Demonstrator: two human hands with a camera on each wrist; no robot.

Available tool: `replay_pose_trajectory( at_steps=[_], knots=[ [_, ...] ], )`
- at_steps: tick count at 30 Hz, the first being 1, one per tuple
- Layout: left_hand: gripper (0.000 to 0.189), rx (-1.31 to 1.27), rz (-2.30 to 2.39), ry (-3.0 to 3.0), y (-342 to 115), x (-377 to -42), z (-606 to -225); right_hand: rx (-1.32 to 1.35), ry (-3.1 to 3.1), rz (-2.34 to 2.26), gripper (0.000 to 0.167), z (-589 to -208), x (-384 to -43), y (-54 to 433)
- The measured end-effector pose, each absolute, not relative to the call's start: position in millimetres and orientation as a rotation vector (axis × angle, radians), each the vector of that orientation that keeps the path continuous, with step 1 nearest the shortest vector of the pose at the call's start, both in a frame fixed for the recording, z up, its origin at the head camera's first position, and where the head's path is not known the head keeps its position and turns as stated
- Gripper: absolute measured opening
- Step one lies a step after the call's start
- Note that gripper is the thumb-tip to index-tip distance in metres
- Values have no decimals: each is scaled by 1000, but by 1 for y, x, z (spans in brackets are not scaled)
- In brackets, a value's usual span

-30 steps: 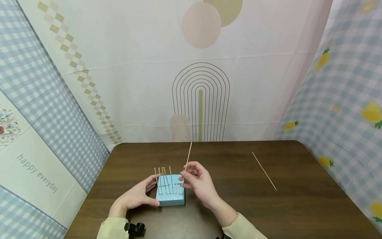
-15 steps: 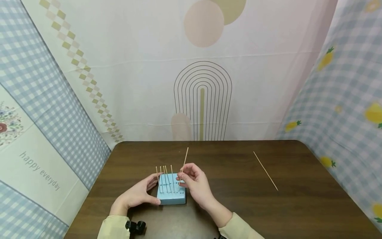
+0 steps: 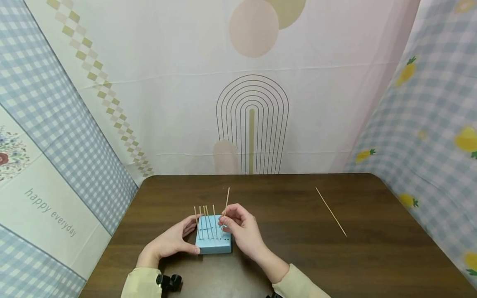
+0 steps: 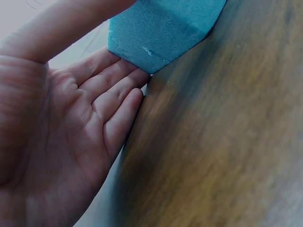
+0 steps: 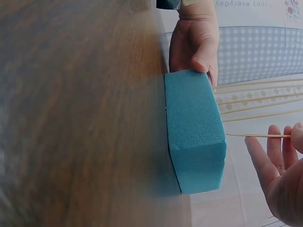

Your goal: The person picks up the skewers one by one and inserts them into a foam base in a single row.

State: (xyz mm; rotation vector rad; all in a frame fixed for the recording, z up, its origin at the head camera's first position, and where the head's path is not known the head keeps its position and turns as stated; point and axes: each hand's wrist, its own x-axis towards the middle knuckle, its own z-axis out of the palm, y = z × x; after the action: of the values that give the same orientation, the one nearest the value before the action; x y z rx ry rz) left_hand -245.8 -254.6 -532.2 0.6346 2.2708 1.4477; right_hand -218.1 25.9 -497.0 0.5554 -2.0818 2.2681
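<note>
A light blue foam block [image 3: 215, 250] with rows of small holes lies on the table. Several thin bamboo skewers [image 3: 214, 219] stand in its left part. My left hand [image 3: 169, 244] holds the block's left side, thumb at the front corner and fingers behind; the left wrist view shows those fingers against the foam [image 4: 156, 35]. My right hand [image 3: 244, 229] pinches another skewer [image 3: 227, 196] between thumb and fingers above the block's right half. In the right wrist view, this skewer's pointed lower end [image 5: 234, 135] is at the block's top face; whether it has entered a hole I cannot tell.
One loose skewer [image 3: 331, 211] lies slantwise on the brown wooden table [image 3: 283, 198], well to the right of the block. A patterned cloth [image 3: 179, 124] hangs behind the table, with checked cloths at both sides.
My right hand has moved left and slightly down over the block, and its skewer now stands more upright. My left hand keeps its hold on the block.
</note>
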Motion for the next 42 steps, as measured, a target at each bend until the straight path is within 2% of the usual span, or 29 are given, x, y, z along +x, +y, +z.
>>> replay_pose_trajectory(
  at_steps=[8, 30, 42],
  knots=[
    [104, 628, 1434, 2283, -255, -246, -532, 553, -2100, 2246, 16, -496, -218, 27],
    [104, 621, 1436, 2281, -254, -246, -531, 612, -2151, 2205, 8, -494, -213, 24],
    [106, 621, 1439, 2269, -253, -245, -530, 666, -2332, 1843, 12, -495, -216, 34]
  ],
)
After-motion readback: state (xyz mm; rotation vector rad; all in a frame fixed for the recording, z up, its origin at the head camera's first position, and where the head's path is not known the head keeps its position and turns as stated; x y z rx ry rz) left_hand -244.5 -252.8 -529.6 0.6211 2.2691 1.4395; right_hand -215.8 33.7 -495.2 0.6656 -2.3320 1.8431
